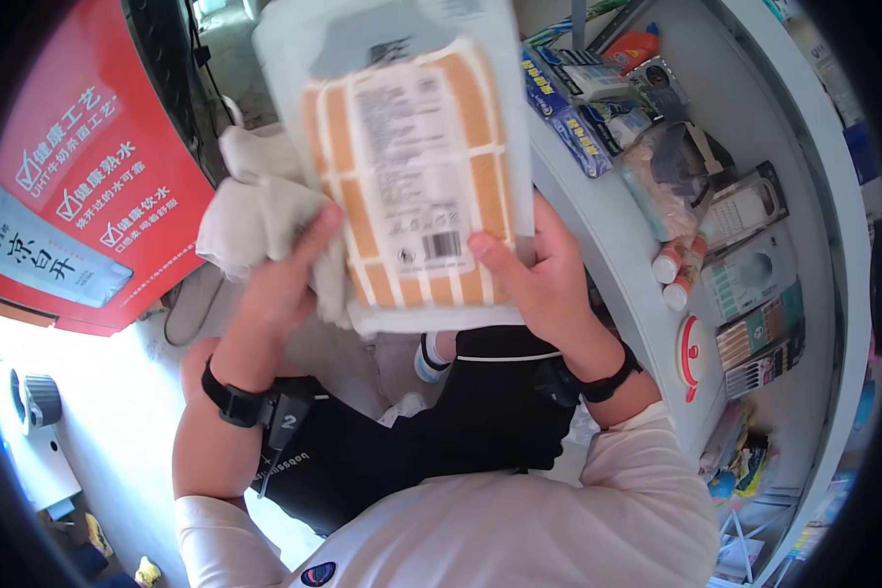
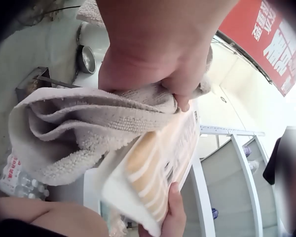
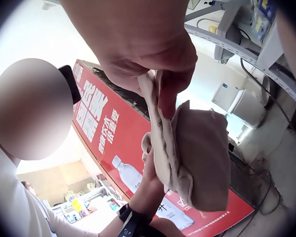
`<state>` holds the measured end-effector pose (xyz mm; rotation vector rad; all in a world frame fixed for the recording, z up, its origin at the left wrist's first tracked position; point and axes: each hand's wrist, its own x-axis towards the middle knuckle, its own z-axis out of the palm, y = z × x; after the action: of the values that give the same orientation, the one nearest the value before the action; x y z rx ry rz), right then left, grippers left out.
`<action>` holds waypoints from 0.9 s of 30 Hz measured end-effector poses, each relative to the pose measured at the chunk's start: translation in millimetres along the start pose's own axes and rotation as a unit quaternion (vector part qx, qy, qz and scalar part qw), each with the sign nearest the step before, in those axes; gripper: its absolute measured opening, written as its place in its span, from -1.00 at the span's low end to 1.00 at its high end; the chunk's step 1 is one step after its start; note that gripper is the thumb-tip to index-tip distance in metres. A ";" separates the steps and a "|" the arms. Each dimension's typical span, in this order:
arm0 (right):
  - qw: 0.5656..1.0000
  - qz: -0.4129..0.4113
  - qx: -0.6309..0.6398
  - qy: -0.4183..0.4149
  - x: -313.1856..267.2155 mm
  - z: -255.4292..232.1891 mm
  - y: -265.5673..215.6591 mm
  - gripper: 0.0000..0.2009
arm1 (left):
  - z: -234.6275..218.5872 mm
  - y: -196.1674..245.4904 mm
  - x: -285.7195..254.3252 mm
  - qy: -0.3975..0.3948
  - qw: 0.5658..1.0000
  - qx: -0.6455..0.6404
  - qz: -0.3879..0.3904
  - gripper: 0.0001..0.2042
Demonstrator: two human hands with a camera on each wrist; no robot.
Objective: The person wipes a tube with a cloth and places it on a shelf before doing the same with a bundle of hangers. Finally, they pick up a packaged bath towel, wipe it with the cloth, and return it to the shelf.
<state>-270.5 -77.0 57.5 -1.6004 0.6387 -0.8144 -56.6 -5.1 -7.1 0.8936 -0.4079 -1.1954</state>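
A flat, white-edged packet (image 1: 328,127) with an orange-and-white checked print and a label with a barcode is held up in front of the body. My right hand (image 1: 551,269) pinches its lower right edge, thumb on the printed face. On the other side my left hand (image 1: 299,260) grips a bunched beige towel (image 1: 250,220) against the packet's left edge. In the left wrist view the towel (image 2: 89,123) hangs in thick folds beside the packet (image 2: 148,173). The right wrist view shows the packet's thin edge between the fingers, with the towel (image 3: 204,158) behind it.
A red sign with a bottle picture (image 1: 88,167) stands at the left. Curving along the right, a grey shelf (image 1: 647,284) carries blue boxes (image 1: 563,113), a red-and-white lidded item (image 1: 691,351) and several packaged goods. Bottled water (image 2: 22,180) shows low in the left wrist view.
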 end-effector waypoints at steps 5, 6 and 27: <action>0.995 -0.062 -0.032 0.078 11.2 -10.5 -3.0 -0.61 | 14.8 -15.7 -16.6 -0.079 0.990 0.115 -0.033 -0.60; 0.994 -0.068 -0.019 0.085 12.3 -10.6 -2.6 -0.60 | 17.4 -12.3 -17.6 -0.075 0.993 0.082 -0.047 -0.59; 0.997 -0.008 -0.069 0.016 -1.8 -2.1 14.7 -0.55 | -0.8 1.6 -1.9 -0.093 0.995 0.021 -0.032 -0.56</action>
<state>-272.8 -79.5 42.9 -1.7222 0.7186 -0.8233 -55.7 -2.9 -6.0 0.8398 -0.5605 -1.3384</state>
